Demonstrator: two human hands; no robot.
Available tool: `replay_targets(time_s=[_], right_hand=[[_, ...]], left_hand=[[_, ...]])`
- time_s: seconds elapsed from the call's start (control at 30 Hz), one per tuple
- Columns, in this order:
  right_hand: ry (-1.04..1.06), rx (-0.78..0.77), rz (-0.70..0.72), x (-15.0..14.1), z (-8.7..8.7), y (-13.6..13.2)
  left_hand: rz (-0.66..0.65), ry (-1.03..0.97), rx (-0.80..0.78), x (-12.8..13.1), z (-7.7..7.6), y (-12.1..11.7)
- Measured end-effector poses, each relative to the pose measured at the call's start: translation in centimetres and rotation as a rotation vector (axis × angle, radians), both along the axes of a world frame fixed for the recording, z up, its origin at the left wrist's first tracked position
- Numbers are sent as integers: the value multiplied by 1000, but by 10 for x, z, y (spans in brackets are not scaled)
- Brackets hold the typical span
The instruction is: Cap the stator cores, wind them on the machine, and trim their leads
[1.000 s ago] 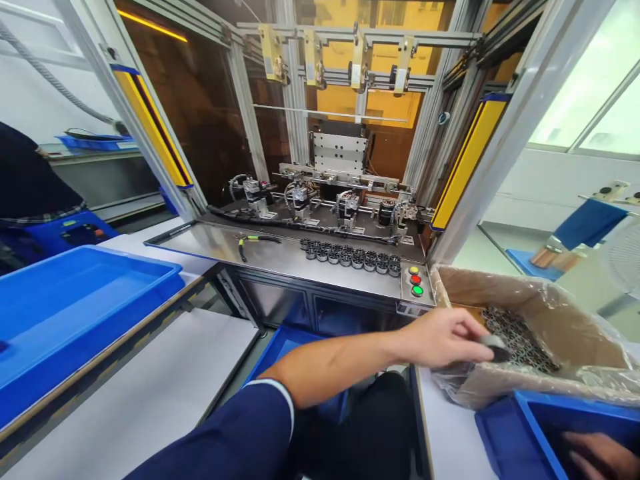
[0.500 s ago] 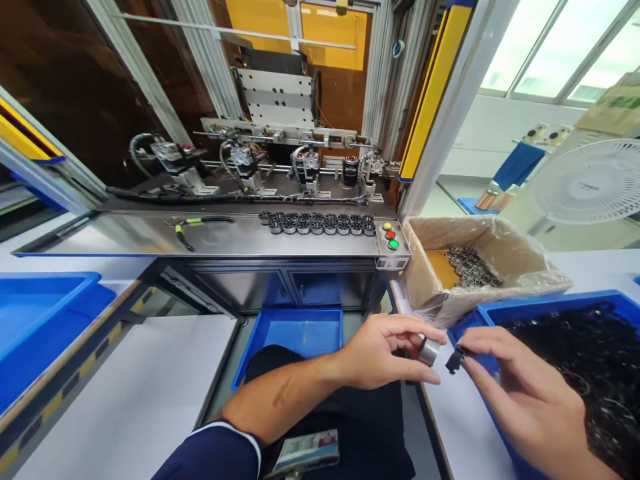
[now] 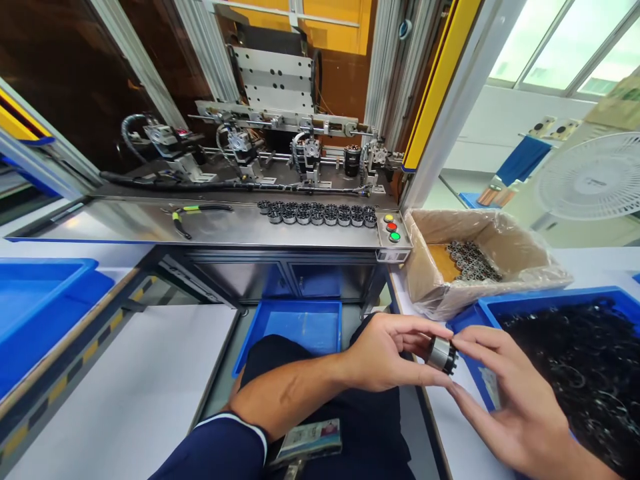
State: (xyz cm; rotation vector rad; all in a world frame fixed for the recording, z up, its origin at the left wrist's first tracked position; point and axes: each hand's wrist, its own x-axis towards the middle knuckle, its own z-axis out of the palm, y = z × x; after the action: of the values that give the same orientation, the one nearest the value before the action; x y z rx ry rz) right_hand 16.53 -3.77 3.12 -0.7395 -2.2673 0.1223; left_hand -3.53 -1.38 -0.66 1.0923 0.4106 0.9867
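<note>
My left hand [image 3: 387,353] holds a silver cylindrical stator core [image 3: 440,353] between thumb and fingers. Against the core's right end sits a black toothed plastic insulator [image 3: 453,361], touching it. The fingers of my right hand [image 3: 520,393] are at the insulator's edge, with fingertips above and thumb below, close to my left fingertips. Both hands are over the white table edge, left of a blue bin [image 3: 485,307] full of black plastic rings [image 3: 570,360].
A plastic-lined cardboard box [image 3: 430,280] holds metal cores [image 3: 473,261]. Black-capped cores [image 3: 317,215] stand in rows on the steel ledge beside pliers [image 3: 183,220] and a button box [image 3: 393,237]. Behind is a machine [image 3: 275,127]; a blue tray [image 3: 300,323] lies below.
My right hand has moved left and brought the black insulator onto the end of the stator core. The two were apart before. The view has shifted slightly.
</note>
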Motion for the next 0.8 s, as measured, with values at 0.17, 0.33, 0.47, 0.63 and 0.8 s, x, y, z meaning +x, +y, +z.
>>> replay_targets(time_s=[0.17,0.33,0.47,0.63,0.8], right_hand=[[-53,170,-2,1,-1,4],[-80,202,-15,1,2,3],[-115,261,-31,0,2,3],[-110,248,-28,0,1,2],[-135,269,-55,1,3,1]], left_hand=[[-18,-23,-51,0,0,0],[-36,-33,-71,0,3,-1],[-24,-20,-69,-1,4,0],[-21,-11,-53,-1,0,-1],[-32,-18,-47,0,-2,0]])
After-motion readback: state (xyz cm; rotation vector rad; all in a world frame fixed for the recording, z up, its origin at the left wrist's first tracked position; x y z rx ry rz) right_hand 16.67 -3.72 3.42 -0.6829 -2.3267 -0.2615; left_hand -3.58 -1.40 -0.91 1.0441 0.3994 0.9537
